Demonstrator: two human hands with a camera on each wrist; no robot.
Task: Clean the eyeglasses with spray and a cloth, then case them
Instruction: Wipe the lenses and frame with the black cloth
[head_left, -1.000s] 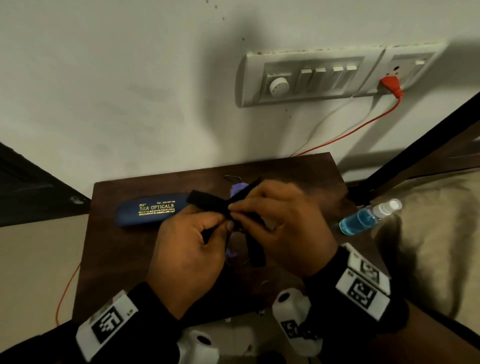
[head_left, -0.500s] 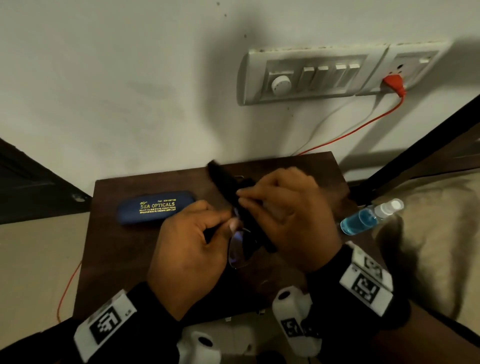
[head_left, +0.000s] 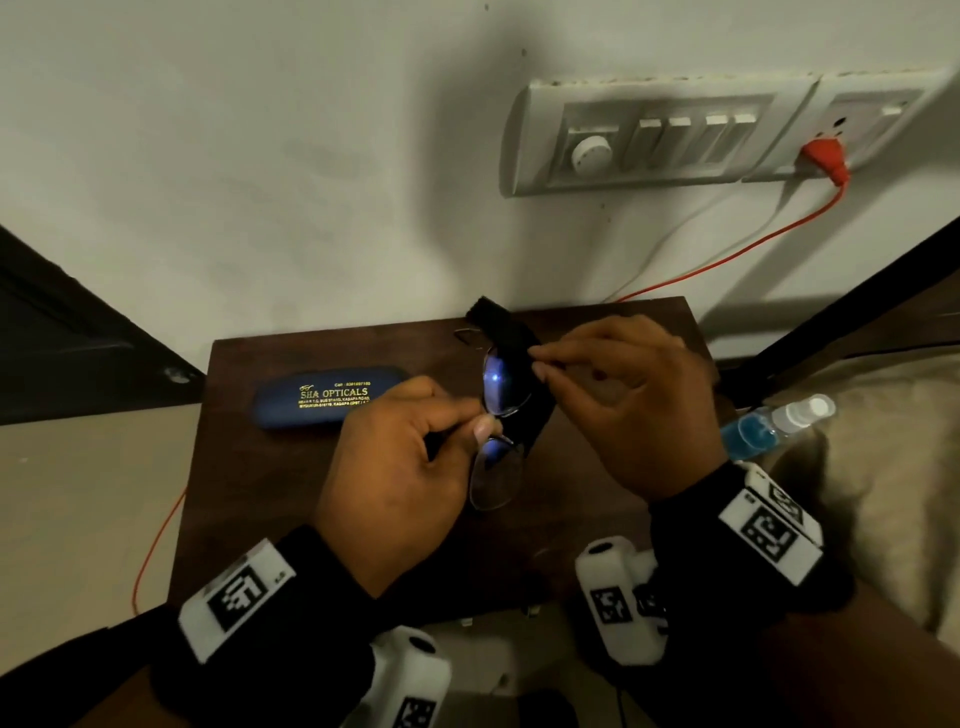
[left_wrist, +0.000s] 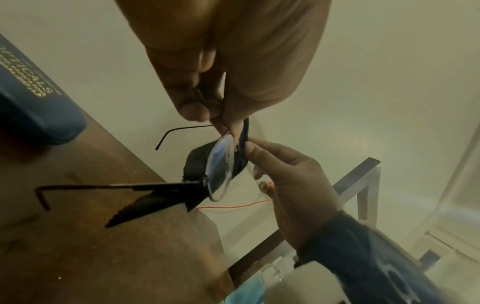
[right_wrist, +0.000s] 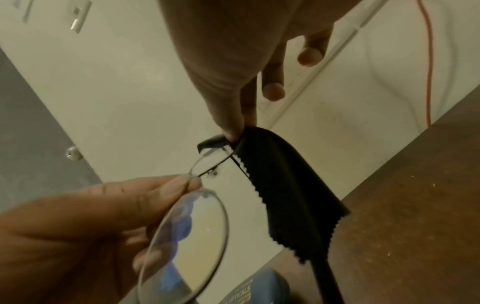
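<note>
Thin-rimmed eyeglasses (head_left: 498, 410) hang in the air above the dark wooden table (head_left: 291, 483). My left hand (head_left: 410, 467) pinches them at the bridge between the lenses (right_wrist: 192, 181). My right hand (head_left: 618, 400) pinches a black cloth (head_left: 511, 343) against the far lens. The cloth (right_wrist: 283, 185) drapes down beside the frame, and a temple arm (left_wrist: 103, 187) sticks out over the table. The blue case (head_left: 327, 397) with gold lettering lies closed at the back left of the table. The spray bottle (head_left: 774, 426) with blue liquid lies off the right edge.
A switch panel (head_left: 675, 135) with a red plug and an orange cable (head_left: 727, 254) is on the wall behind the table. A dark metal frame (head_left: 841, 312) and a beige cushion (head_left: 893, 467) stand on the right. Bare floor lies to the left.
The glasses and cloth have turned from lying across to standing nearly upright. My right hand has moved up and back along the frame with the cloth, and the lower lens is now uncovered.
</note>
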